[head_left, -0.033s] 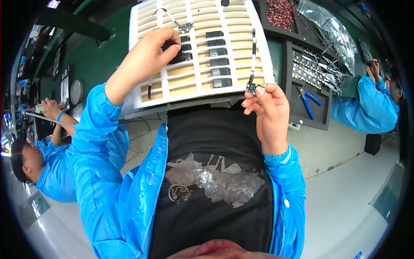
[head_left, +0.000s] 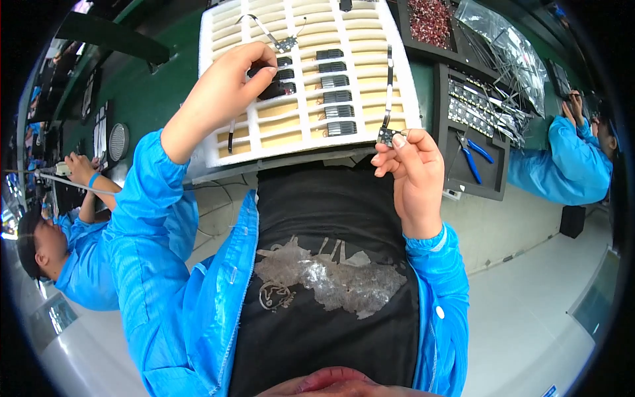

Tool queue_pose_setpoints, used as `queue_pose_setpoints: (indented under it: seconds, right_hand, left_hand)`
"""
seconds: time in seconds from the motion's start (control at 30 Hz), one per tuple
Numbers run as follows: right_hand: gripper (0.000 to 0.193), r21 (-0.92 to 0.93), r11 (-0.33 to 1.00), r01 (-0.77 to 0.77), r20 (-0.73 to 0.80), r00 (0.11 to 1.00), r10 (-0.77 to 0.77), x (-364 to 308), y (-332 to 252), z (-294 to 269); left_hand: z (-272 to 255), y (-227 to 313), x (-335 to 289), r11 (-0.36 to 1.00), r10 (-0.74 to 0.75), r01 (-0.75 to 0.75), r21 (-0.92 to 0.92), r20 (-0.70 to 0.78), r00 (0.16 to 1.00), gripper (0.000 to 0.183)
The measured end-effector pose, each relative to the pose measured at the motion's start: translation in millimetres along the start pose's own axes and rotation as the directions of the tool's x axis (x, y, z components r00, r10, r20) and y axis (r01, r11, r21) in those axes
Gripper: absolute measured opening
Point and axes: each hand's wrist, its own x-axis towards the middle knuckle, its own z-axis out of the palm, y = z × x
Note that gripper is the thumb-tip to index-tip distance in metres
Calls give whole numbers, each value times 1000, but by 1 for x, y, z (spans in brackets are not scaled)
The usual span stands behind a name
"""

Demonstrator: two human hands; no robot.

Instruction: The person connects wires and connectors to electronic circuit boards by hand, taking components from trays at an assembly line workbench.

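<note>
A white foam tray with rows of slots lies in front of me. My left hand is over its left part, fingers curled around a small black part that they mostly cover. Similar black blocks sit in the middle slots. Near the tray's front right corner, my right hand pinches a small circuit board between thumb and fingers. From that board a black and white flat cable runs up across the tray. Another small board with a cable lies on the tray beyond my left hand.
Right of the tray, a dark compartment tray holds small boards, blue-handled pliers and red bits. A clear plastic bag lies beside them. Co-workers in blue sit at left and right.
</note>
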Motion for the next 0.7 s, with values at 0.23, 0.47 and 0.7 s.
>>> queue_pose_setpoints:
  seconds: [0.23, 0.47, 0.7]
  right_hand:
    - [7, 6, 1000, -29, 16, 999, 29, -3, -3, 5]
    - [8, 41, 997, -68, 74, 995, 65, -3, -7, 13]
    - [8, 38, 995, -91, 74, 993, 88, -7, -7, 14]
  left_hand:
    - [5, 39, -23, 865, -64, 145, -481, 180, 981, 8]
    - [16, 68, -31, 710, -126, 299, -638, 303, 945, 5]
    - [30, 82, -37, 754, -110, 212, -622, 198, 974, 8]
